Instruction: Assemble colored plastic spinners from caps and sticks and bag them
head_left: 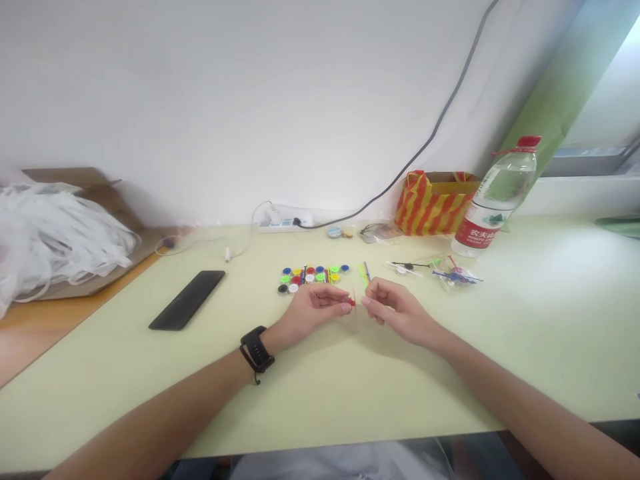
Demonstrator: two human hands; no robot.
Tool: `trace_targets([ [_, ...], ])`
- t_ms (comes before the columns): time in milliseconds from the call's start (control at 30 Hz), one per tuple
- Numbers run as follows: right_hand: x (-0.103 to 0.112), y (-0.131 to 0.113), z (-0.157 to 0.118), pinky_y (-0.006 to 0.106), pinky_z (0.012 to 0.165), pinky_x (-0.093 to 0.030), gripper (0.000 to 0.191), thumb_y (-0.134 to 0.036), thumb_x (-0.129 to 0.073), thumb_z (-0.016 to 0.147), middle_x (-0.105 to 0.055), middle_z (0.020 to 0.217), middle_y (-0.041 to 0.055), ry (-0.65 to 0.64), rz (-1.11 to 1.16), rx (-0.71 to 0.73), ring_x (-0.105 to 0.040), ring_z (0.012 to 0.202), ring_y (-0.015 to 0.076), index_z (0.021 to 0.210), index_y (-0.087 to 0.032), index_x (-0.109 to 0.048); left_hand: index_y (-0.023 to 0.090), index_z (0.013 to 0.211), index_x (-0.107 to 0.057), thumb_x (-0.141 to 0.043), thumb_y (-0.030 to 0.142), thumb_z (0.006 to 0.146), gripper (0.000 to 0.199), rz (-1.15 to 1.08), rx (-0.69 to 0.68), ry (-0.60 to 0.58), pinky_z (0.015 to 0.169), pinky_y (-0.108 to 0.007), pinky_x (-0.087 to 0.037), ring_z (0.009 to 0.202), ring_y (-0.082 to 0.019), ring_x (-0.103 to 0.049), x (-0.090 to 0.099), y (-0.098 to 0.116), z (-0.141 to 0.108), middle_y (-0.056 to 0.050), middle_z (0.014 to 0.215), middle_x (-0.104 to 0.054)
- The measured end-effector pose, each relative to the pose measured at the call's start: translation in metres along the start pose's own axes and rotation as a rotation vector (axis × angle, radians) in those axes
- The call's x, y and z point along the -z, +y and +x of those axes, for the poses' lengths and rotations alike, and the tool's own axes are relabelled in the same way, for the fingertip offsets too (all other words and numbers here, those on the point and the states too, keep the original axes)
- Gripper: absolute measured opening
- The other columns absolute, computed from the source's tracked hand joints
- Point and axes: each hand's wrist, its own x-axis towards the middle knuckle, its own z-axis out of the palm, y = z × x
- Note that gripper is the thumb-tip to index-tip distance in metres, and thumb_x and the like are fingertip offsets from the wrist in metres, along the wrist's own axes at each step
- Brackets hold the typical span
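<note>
Between thumb and fingertips, my left hand (316, 309) pinches a small red piece (352, 303). A thin, clear reddish sheet or disc, seen almost edge-on, stands upright at that piece. My right hand (395, 311) is just to the right of it, with thumb and fingers drawn together; whatever they hold, if anything, is too small to make out. Behind my left hand lie rows of small round coloured pieces (310, 270) in blue, yellow, red, green, white and black, partly covered by the hand. Thin yellow-green and blue sticks (366, 272) lie behind my right hand.
A black phone-like slab (187, 300) lies left. Along the wall are a power strip (283, 221), a striped bag (435, 203) and a tall water bottle (495, 200). A clear packet of coloured sticks (456, 275) lies right. White straps (60, 233) fill a carton at far left.
</note>
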Motion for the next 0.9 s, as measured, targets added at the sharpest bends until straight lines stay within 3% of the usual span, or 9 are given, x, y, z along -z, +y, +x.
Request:
trace_targets([
  [233,0.0035,0.0011,0.0015,0.027,0.06,-0.047,0.029,-0.049,-0.06,0.099,-0.055,0.072,-0.0019,0.06,-0.003,0.018,-0.052,0.065,0.0139,0.09,-0.022,-0.055,0.013,0.109,-0.076,-0.088,0.036,0.078,0.04,-0.016,0.029,-0.003,0.092,-0.039,-0.061,0.099,-0.027,-0.077,0.0018,-0.0026,0.0004,-0.014,0.107,-0.079],
  [700,-0.0046,0.008,0.0035,0.034,0.074,-0.055,0.028,-0.042,-0.065,0.096,-0.069,0.097,0.0042,-0.011,-0.015,0.046,-0.063,0.079,0.0178,0.117,-0.025,-0.057,0.015,0.109,-0.077,-0.086,0.035,0.08,0.036,0.02,0.006,-0.019,0.092,-0.038,-0.061,0.101,-0.027,-0.076,0.0007,-0.0017,-0.0002,-0.012,0.108,-0.08],
  [800,-0.003,0.0076,0.0016,0.034,0.071,-0.055,0.038,-0.042,-0.063,0.097,-0.067,0.099,0.0042,0.008,-0.03,0.044,-0.063,0.077,0.0174,0.131,-0.027,-0.053,0.015,0.107,-0.077,-0.087,0.034,0.079,0.036,0.016,0.006,-0.002,0.092,-0.038,-0.061,0.1,-0.027,-0.077,0.0007,-0.0015,-0.0002,-0.012,0.105,-0.08],
  [900,-0.0015,0.0082,-0.0004,0.031,0.066,-0.053,0.063,-0.044,-0.062,0.097,-0.065,0.101,0.003,0.043,-0.022,0.037,-0.062,0.074,0.0164,0.152,-0.032,-0.034,0.014,0.106,-0.077,-0.089,0.034,0.077,0.037,0.005,0.006,0.01,0.092,-0.039,-0.061,0.099,-0.027,-0.077,-0.0005,0.0009,-0.0006,-0.013,0.105,-0.08],
])
